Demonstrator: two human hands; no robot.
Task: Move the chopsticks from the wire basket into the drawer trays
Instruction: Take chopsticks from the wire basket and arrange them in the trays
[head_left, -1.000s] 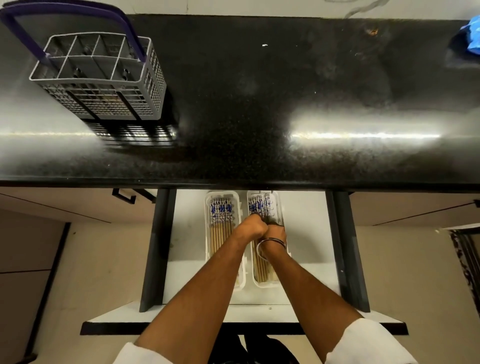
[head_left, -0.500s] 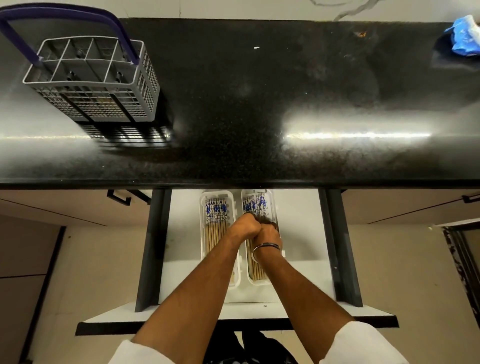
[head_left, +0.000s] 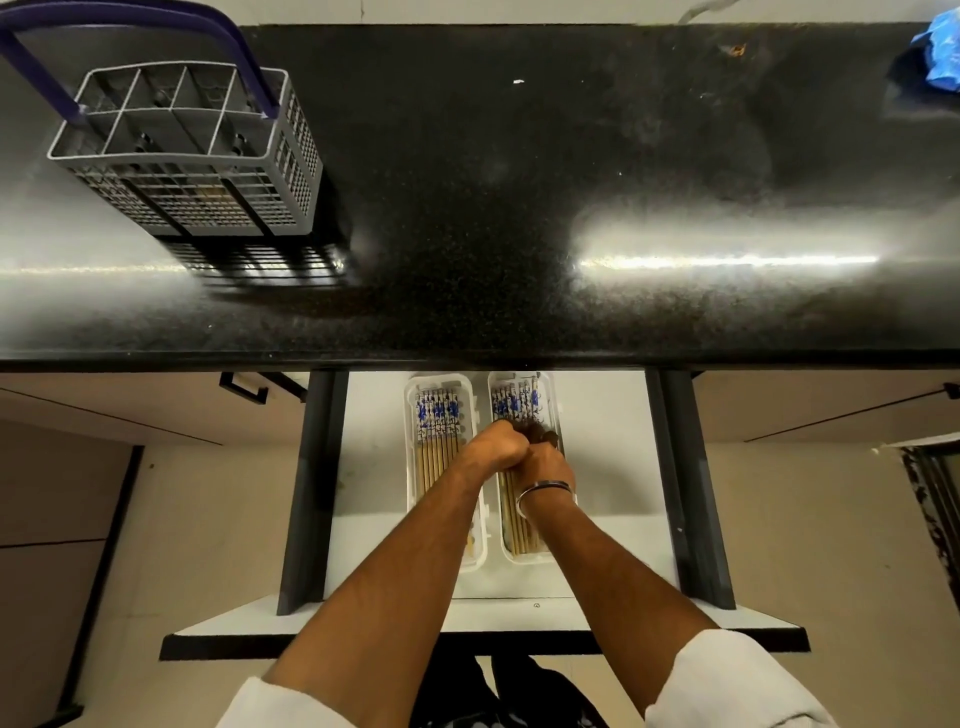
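Observation:
A grey wire basket (head_left: 197, 156) with a purple handle stands on the black counter at the far left, and its compartments look empty from above. In the open drawer (head_left: 613, 467) lie two white trays. The left tray (head_left: 413, 467) holds several wooden chopsticks (head_left: 439, 431) with blue-and-white ends. The right tray (head_left: 550, 556) holds a similar bundle of chopsticks (head_left: 517, 402). My left hand (head_left: 496, 447) and my right hand (head_left: 545, 462) are pressed together over the right tray. Their fingers curl down onto its chopsticks and hide the middle of the bundle.
The black counter (head_left: 571, 182) overhangs the back of the drawer. A blue crumpled object (head_left: 943, 52) lies at the counter's far right corner. Dark drawer rails (head_left: 696, 493) run along both sides, and a black cabinet handle (head_left: 244, 387) is to the left.
Both hands stay together on the right tray's chopsticks, with only small shifts. The head camera has moved slightly.

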